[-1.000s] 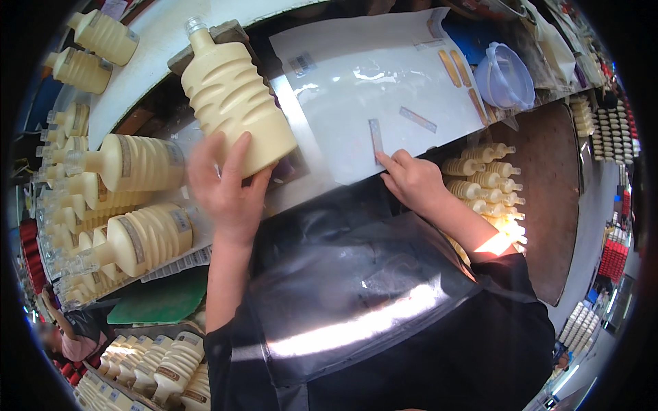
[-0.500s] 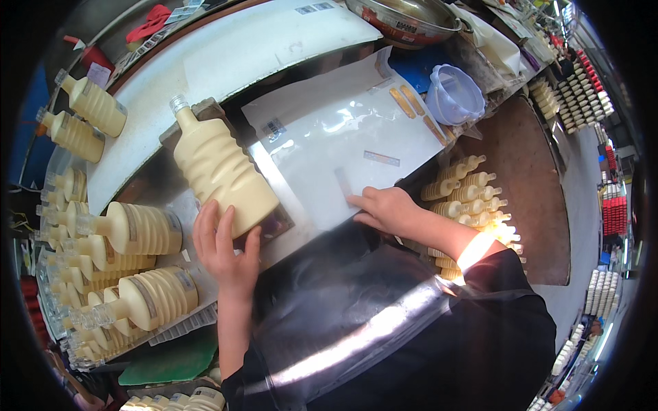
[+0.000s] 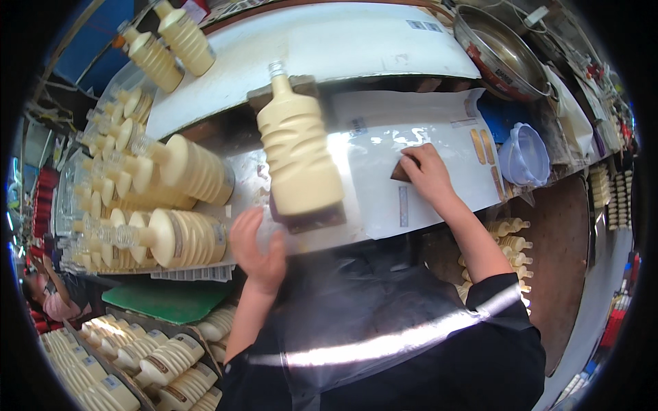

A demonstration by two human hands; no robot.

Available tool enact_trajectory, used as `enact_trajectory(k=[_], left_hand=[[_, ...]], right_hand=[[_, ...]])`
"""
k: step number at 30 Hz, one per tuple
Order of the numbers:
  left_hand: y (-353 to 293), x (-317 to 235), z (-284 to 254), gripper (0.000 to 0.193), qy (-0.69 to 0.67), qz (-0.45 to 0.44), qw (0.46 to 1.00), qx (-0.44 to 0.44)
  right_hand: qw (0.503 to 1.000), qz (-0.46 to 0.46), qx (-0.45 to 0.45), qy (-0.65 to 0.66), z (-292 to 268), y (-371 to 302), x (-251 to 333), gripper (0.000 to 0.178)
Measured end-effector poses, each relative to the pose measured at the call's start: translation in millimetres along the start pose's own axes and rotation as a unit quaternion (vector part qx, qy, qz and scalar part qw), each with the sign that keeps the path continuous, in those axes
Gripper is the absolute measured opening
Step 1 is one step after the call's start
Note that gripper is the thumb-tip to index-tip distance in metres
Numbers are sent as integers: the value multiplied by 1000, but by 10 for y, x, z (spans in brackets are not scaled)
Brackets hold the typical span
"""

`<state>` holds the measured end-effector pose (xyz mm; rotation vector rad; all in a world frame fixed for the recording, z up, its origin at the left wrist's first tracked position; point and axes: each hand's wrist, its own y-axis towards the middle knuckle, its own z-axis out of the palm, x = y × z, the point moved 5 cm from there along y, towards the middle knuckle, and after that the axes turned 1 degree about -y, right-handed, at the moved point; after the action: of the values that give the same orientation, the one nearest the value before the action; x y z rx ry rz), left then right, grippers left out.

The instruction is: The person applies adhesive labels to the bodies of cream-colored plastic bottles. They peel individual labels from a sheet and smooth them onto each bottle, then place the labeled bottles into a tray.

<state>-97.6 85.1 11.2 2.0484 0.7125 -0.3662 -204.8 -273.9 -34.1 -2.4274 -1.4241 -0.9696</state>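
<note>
Cream-coloured and ribbed, the plastic bottle (image 3: 298, 154) lies on its side in a dark holder (image 3: 308, 218) on the table (image 3: 384, 41), neck pointing away, so its flat face is turned up. The left hand (image 3: 257, 250) rests at the near end of the holder, fingers spread and closed on nothing, apparently steadying it. The right hand (image 3: 428, 175) presses down on a white backing sheet (image 3: 439, 147), fingertips pinched together on a small brown label (image 3: 401, 171), seemingly peeling it. 2 more labels (image 3: 483, 145) sit at the sheet's far edge. Bottles (image 3: 181, 236) lie stacked to the left, within reach.
</note>
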Motion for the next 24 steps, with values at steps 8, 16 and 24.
enact_trajectory(k=[8, 16, 24], left_hand=[[-241, 68, -44, 28, -18, -85, 996, -15], [-503, -7, -275, 24, 61, -130, 987, -73], [-1185, 37, -522, 25, 47, -243, 958, -145]], right_hand=[[997, -22, 58, 49, 95, 286, -89, 26], [979, -189, 25, -76, 44, 560, 162, 27], [961, -260, -65, -62, -176, 215, 706, 38]])
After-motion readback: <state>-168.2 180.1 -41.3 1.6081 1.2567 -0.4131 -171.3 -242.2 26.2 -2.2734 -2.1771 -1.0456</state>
